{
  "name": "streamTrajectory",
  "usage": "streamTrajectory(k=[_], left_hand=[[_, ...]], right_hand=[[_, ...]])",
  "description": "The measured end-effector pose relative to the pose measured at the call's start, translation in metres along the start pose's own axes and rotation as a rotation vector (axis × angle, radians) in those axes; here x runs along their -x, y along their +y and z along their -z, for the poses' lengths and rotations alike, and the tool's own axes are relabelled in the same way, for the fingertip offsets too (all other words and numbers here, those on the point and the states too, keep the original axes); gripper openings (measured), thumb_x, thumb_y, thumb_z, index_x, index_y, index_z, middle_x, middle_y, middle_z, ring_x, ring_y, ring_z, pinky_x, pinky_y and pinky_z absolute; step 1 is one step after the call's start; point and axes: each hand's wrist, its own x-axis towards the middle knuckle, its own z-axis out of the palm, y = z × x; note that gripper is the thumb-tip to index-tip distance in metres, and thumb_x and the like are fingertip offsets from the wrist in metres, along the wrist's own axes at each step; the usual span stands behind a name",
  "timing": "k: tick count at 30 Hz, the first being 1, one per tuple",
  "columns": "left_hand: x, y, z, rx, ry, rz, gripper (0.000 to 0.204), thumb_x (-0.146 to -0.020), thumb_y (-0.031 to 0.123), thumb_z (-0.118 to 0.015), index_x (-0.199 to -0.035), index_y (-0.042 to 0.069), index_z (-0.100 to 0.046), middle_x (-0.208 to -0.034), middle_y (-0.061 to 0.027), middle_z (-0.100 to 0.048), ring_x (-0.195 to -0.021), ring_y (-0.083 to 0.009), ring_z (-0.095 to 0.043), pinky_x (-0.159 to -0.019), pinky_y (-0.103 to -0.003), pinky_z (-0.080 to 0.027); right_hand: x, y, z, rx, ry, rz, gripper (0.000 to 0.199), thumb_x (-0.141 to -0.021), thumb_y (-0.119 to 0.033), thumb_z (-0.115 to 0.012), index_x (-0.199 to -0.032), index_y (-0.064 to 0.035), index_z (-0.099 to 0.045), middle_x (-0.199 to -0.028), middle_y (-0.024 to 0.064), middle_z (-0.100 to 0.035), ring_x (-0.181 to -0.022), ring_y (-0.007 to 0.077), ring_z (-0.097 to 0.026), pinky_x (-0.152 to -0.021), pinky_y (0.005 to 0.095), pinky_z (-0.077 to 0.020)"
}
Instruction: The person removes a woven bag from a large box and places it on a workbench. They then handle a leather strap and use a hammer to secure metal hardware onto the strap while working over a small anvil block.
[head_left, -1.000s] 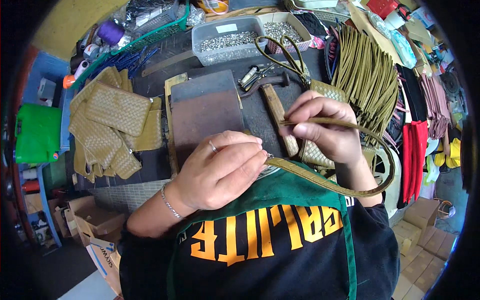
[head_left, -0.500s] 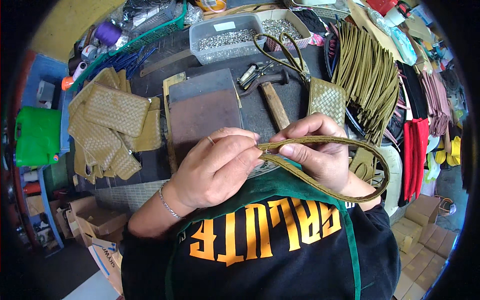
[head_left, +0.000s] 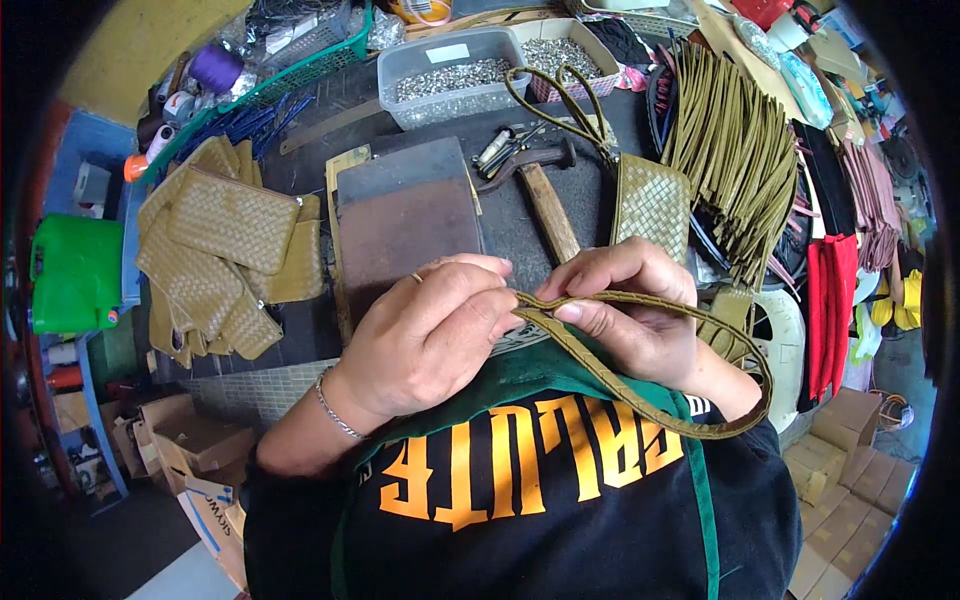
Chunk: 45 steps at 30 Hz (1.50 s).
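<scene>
a person's two hands meet close above their chest, over a cluttered dark workbench [head_left: 300, 170]. the left hand [head_left: 425, 335] is curled, its fingers drawn together, with thumb and forefinger pinched on the bent end of a thin olive-green woven strap [head_left: 620, 385]. a ring sits on one finger and a bracelet [head_left: 335, 408] circles the wrist. the right hand [head_left: 630, 310] is also closed around the same strap, its thumb pressing the strap against the curled fingers just beside the left hand's pinch. the fingertips of both hands nearly touch. from the grip, the strap runs out to the right, curves round in a wide loop past the right wrist and comes back across the green apron [head_left: 560, 365] and black printed shirt [head_left: 520, 500].

behind the hands, on the bench, lies a dark rectangular block [head_left: 400, 220]. just right of it is a wooden-handled hammer [head_left: 545, 200], and beside that a small olive woven pouch [head_left: 652, 205] with its own strap looped upward. to the left sits a pile of woven olive pouches [head_left: 225, 250]. farther back, a clear plastic tub [head_left: 455, 75] holds small metal pieces. to the right, a bundle of olive straps [head_left: 735, 140] fans out. a green container [head_left: 75, 270] stands at the far left.
</scene>
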Motion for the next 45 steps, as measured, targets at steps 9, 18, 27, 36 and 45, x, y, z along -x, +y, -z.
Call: streamTrajectory(k=[9, 18, 27, 36, 45], left_hand=[[0.0, 0.0, 0.0, -0.075, -0.037, 0.009, 0.025, -0.065, 0.007, -0.059, -0.089, 0.004, -0.055, -0.081, -0.0039, -0.049, -0.077, -0.0178, -0.052, -0.062, -0.027, -0.043], [-0.004, 0.003, -0.001, -0.105, -0.038, 0.054, 0.019, -0.065, 0.01, -0.06, -0.083, 0.006, -0.055, -0.079, -0.0026, -0.048, -0.077, -0.0172, -0.05, -0.062, -0.028, -0.035], [-0.002, 0.003, 0.001, -0.076, 0.028, -0.001, 0.02, -0.059, 0.004, -0.064, -0.077, 0.001, -0.054, -0.077, -0.0067, -0.051, -0.068, -0.0197, -0.053, -0.06, -0.027, -0.038], [0.007, -0.01, 0.003, -0.085, 0.205, 0.262, 0.015, -0.067, 0.007, -0.06, -0.078, 0.005, -0.051, -0.07, -0.0048, -0.045, -0.064, -0.0183, -0.048, -0.057, -0.029, -0.036], [0.004, -0.008, -0.001, 0.005, 0.262, 0.298, 0.012, -0.068, 0.006, -0.06, -0.075, 0.003, -0.052, -0.068, -0.0059, -0.045, -0.059, -0.0199, -0.048, -0.055, -0.03, -0.04]], right_hand=[[0.004, -0.001, 0.0, 0.064, -0.037, -0.002, 0.011, -0.075, 0.002, -0.056, -0.084, 0.0009, -0.05, -0.083, 0.0097, -0.058, -0.078, 0.0129, -0.057, -0.069, 0.0231, -0.0466], [0.003, 0.017, -0.006, 0.071, 0.058, 0.159, 0.024, -0.072, 0.003, -0.059, -0.09, 0.0009, -0.045, -0.083, 0.0106, -0.055, -0.075, 0.0152, -0.056, -0.067, 0.0246, -0.0462], [-0.013, 0.017, 0.007, 0.018, -0.207, 0.239, 0.027, -0.071, 0.007, -0.057, -0.091, -0.0017, -0.039, -0.088, 0.0134, -0.053, -0.081, 0.0177, -0.056, -0.071, 0.0265, -0.0458], [-0.059, 0.013, -0.002, -0.174, -0.244, -0.24, 0.041, -0.064, -0.001, -0.068, -0.1, 0.0019, -0.048, -0.089, 0.0095, -0.056, -0.081, 0.0141, -0.054, -0.072, 0.0254, -0.0445], [-0.052, 0.024, -0.012, -0.355, -0.055, -0.188, 0.026, -0.072, 0.002, -0.059, -0.095, 0.0027, -0.048, -0.083, 0.0099, -0.058, -0.078, 0.0126, -0.056, -0.069, 0.023, -0.0457]])
